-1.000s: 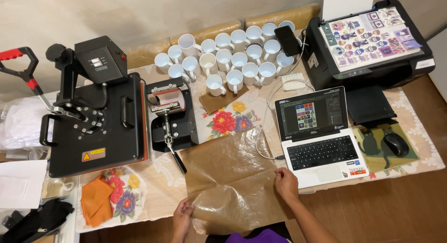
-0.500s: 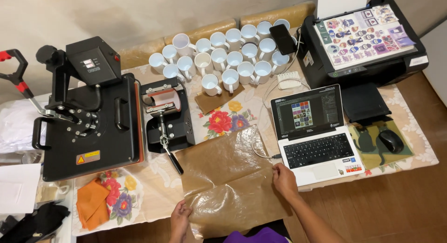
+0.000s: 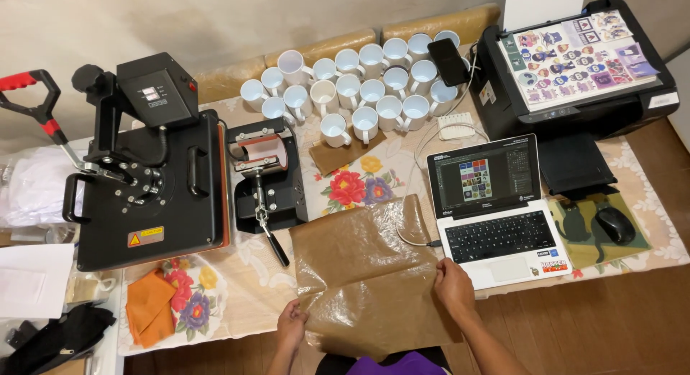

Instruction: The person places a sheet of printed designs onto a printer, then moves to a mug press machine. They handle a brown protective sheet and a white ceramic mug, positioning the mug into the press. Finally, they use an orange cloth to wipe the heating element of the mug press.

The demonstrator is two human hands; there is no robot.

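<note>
Fingers of the left hand (image 3: 291, 325) are pinching the near left edge of a brown, crinkled non-stick sheet (image 3: 366, 271), thumb on top, while the right hand (image 3: 453, 287) is gripping the sheet's right edge with its fingers curled around it. The sheet is lying flat and glossy on the front of the table, its near edge hanging slightly over the rim, its far corner reaching toward the laptop (image 3: 496, 210). Under it a floral tablecloth (image 3: 352, 188) with red and purple blooms is covering the table. Just right of the right hand, the white laptop is standing open, its screen glowing with a grid of small pictures; a cable is running from its left side under the sheet's edge. Left of the sheet, a small black mug press (image 3: 264, 184) with a curved orange-lined cradle is sitting beside a large flat black heat press (image 3: 147, 181) with a red-tipped lever. Behind, a cluster of plain white ceramic mugs (image 3: 359, 88) is standing upright in rows. At the far right, a black printer (image 3: 575, 66) is carrying a printed sheet of colourful cartoon figures, and a black mouse (image 3: 616, 224) is resting on a green pad. An orange folded cloth (image 3: 149, 307) is lying at the near left.
</note>
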